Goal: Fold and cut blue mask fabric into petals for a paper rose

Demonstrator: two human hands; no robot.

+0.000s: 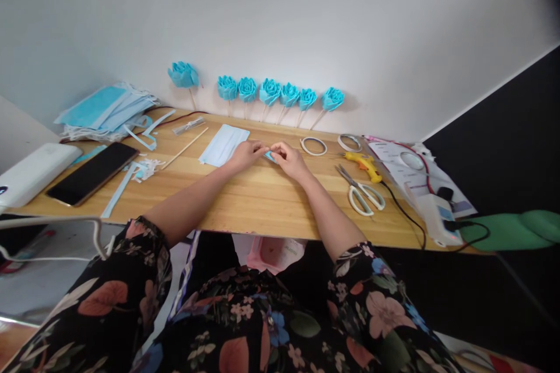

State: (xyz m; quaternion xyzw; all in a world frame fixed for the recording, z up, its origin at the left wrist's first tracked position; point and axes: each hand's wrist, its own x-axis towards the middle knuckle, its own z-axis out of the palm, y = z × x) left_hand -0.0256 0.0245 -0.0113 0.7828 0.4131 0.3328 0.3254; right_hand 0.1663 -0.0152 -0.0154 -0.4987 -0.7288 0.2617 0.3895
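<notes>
Both my hands rest on the wooden table (245,198) near its middle. My left hand (247,154) and my right hand (289,159) pinch a small blue strip of mask cloth (270,155) between their fingertips. Just left of my left hand lies a flat light blue face mask (224,144). A row of several blue cloth roses on sticks (280,94) leans against the white wall behind the hands.
White-handled scissors (362,192) and a yellow glue gun (363,164) lie right of my hands, with two tape rings (313,145) behind. A stack of masks (105,109), a wooden stick (184,148), a black phone (93,172) and cut scraps (144,169) lie at left.
</notes>
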